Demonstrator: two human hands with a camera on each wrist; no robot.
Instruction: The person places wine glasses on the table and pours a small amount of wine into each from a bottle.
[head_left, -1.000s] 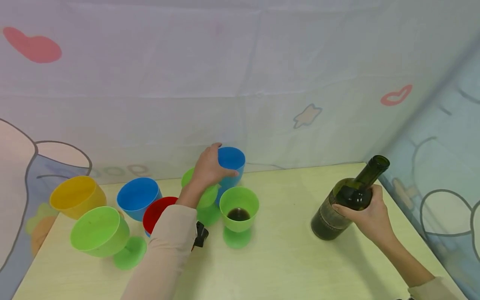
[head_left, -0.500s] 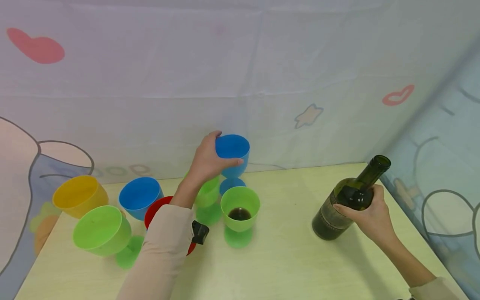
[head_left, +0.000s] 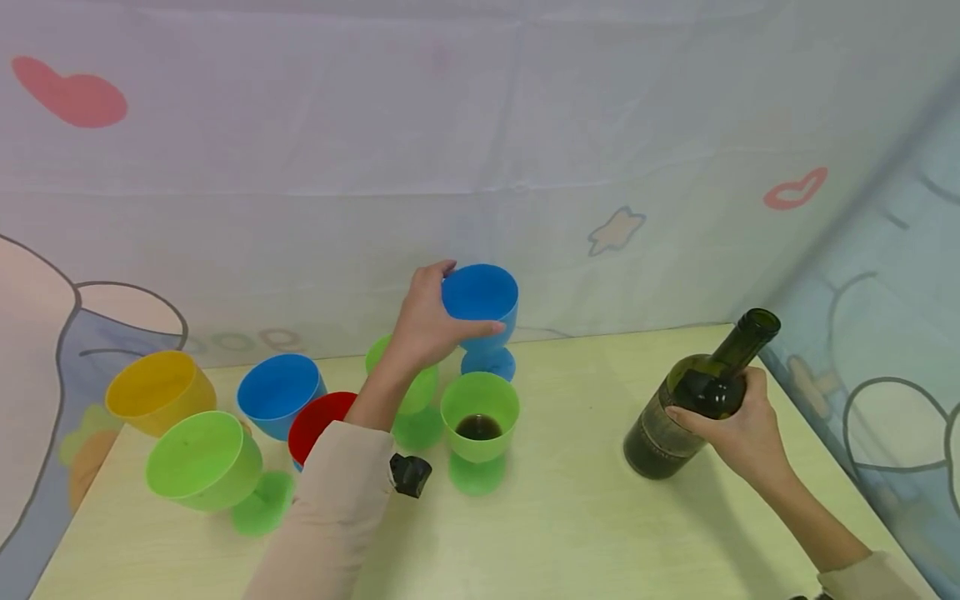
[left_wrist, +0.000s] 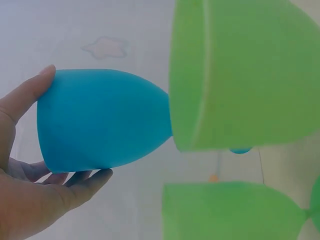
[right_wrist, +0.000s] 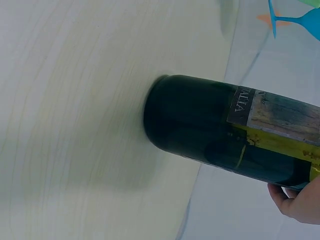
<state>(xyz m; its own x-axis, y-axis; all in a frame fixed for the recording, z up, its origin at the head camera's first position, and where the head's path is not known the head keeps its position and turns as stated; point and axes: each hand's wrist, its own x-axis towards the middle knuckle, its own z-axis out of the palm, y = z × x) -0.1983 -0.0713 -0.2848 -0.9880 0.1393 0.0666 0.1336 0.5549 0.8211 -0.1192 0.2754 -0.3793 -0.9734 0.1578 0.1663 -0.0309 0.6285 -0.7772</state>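
Nearest the viewer, a beige left sleeve (head_left: 330, 508) reaches across the worktop (head_left: 570, 525), with a black device (head_left: 411, 476) at its cuff; only the cuff of the right sleeve (head_left: 870, 577) shows. Front left on the worktop is a first green goblet (head_left: 198, 462). Near the middle stands a second green goblet (head_left: 480, 448) with a little dark liquid (head_left: 478, 427) in its bowl. Well apart to the right, the bottle (head_left: 656, 433), dark green glass with a label, stands base down on the worktop, its mouth uncovered. The right hand (head_left: 738, 433) has its grip closed round the bottle's upper body, thumb across the front. At left, a red goblet (head_left: 318, 421), partly hidden by the forearm, is followed by a second blue goblet (head_left: 279, 390) and a yellow goblet (head_left: 153, 389). A third green goblet (head_left: 422, 393) is partly covered by the left wrist. Beyond it, near the worktop's rear edge, the left hand (head_left: 429, 325) holds the blue goblet (head_left: 480, 293): grip spread wide round the bowl, thumb on one side, fingers on the other. Whether its foot touches the worktop cannot be determined. A pale printed cloth (head_left: 337, 167) hangs behind.
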